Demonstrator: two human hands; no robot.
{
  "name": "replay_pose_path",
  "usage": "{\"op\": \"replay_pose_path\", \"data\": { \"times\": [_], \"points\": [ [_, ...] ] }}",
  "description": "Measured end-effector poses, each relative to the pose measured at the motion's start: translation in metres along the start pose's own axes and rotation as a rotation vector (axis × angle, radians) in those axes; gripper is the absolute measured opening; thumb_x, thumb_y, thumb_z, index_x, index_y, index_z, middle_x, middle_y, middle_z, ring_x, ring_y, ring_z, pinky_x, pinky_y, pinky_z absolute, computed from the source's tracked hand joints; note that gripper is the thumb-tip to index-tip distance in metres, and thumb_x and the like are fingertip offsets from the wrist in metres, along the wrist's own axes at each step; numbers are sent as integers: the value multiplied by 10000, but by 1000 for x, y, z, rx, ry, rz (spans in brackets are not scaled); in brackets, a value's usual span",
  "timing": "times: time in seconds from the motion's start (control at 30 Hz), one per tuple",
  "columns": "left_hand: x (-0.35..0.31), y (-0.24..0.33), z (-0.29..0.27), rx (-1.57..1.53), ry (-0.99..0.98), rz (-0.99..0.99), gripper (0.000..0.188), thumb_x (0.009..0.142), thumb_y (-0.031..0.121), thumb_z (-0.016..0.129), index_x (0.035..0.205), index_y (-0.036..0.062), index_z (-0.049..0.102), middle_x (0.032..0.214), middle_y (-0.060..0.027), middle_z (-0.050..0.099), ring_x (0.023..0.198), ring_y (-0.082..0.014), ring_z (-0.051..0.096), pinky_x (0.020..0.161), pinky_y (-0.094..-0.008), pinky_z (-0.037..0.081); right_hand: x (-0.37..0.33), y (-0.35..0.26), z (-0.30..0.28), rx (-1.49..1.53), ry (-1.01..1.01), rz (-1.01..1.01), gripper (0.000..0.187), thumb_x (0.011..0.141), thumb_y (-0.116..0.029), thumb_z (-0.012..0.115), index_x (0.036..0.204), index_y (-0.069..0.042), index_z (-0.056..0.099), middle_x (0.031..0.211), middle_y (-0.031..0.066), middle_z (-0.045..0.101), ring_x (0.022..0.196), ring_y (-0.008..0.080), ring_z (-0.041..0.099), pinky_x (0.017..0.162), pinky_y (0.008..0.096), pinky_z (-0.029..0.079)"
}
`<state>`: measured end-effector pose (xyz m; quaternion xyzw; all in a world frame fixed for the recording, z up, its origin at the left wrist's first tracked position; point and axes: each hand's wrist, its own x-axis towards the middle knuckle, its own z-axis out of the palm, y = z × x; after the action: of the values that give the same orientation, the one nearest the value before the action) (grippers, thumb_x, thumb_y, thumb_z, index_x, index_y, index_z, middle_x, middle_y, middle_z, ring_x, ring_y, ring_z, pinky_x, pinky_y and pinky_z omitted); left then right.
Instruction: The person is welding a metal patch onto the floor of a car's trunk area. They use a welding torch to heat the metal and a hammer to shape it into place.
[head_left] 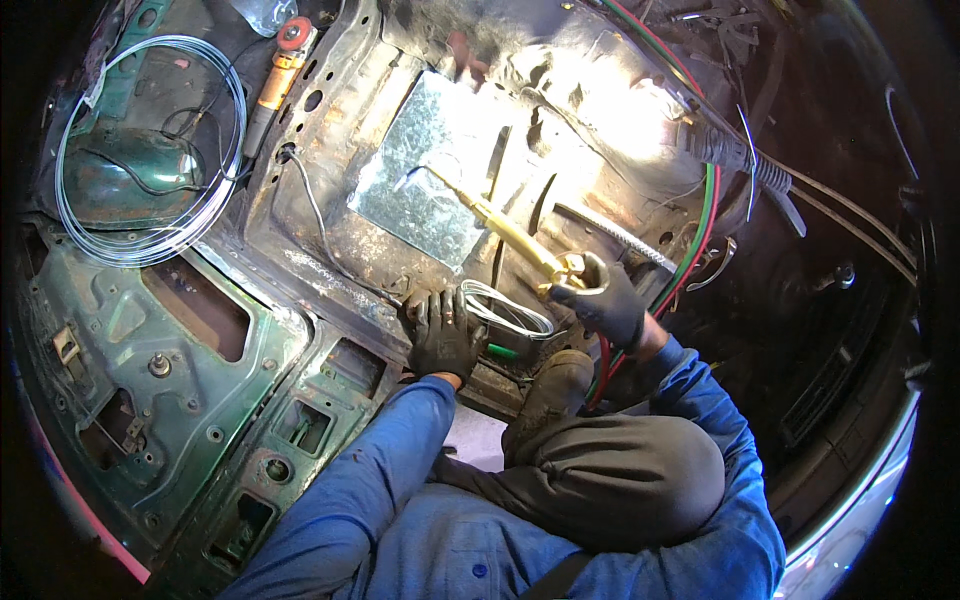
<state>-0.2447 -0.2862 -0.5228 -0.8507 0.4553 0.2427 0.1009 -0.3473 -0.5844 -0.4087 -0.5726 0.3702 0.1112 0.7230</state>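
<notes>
My right hand (608, 300), in a dark glove, is wrapped around the valve end of a brass gas torch (510, 232). The torch slants up and left, its thin bent tip over a galvanised metal sheet (395, 190) lying on the rusty car floor. I cannot make out a flame in the glare. My left hand (444, 338), also gloved, lies with its fingers stretched forward over the sill edge. Close beside it are a small coil of thin wire (512, 318) and a small green object (502, 352).
Red and green hoses (712, 200) run down the right side past my right hand. A large wire coil (62, 180) and an orange angle grinder (280, 78) lie at upper left. Green door panels (190, 340) are at left. A bright lamp glares on the floor hump.
</notes>
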Motion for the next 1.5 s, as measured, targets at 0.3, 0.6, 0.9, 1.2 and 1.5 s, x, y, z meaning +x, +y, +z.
{"op": "replay_pose_path", "data": {
  "times": [0.3, 0.6, 0.9, 1.2, 1.5],
  "points": [
    [-5, 35, -61, -858, 220, 153, 725, 1054, 539, 634, 1513, -12, 529, 1369, -275, 653, 1303, -429, 615, 1149, -554, 433, 1, 89, 15, 194, -110, -19, 502, 940, -150, 844, 1360, 9, 618, 1159, 50, 722, 1024, 90, 658, 883, 282, 571],
    [1, 69, -84, -787, 287, 407, 344, 1015, 248, 754, 1222, -3, 644, 977, -208, 715, 850, -397, 717, 775, -486, 580, -13, 99, 3, 178, -266, -37, 514, 1087, -331, 645, 1456, 24, 596, 1335, 128, 704, 1176, 186, 660, 1040, 371, 526],
    [-7, 87, -85, -813, 36, 803, 261, 947, 257, 787, 1114, 70, 713, 788, -129, 669, 722, -340, 703, 638, -490, 560, -75, 89, -12, -249, -312, 369, 418, 1097, -402, 601, 1404, -132, 691, 1182, 187, 778, 1043, 260, 771, 931, 427, 584],
    [175, 41, -77, -625, 309, -120, 633, 914, 460, 824, 1352, 62, 599, 1129, -242, 707, 1026, -441, 722, 878, -532, 596, -9, 54, -50, -1280, 272, -319, 489, 940, -359, 755, 1373, -156, 651, 1245, 165, 659, 1108, 402, 648, 941, 533, 511],
    [250, 5, -18, -607, 29, -222, 526, 945, 392, 766, 1333, 75, 604, 1209, -267, 713, 1162, -464, 683, 967, -551, 552, 58, 70, -78, -1489, 416, 112, 358, 914, -267, 742, 1235, -126, 672, 1160, 147, 675, 1091, 373, 656, 915, 521, 517]
  ]
}}
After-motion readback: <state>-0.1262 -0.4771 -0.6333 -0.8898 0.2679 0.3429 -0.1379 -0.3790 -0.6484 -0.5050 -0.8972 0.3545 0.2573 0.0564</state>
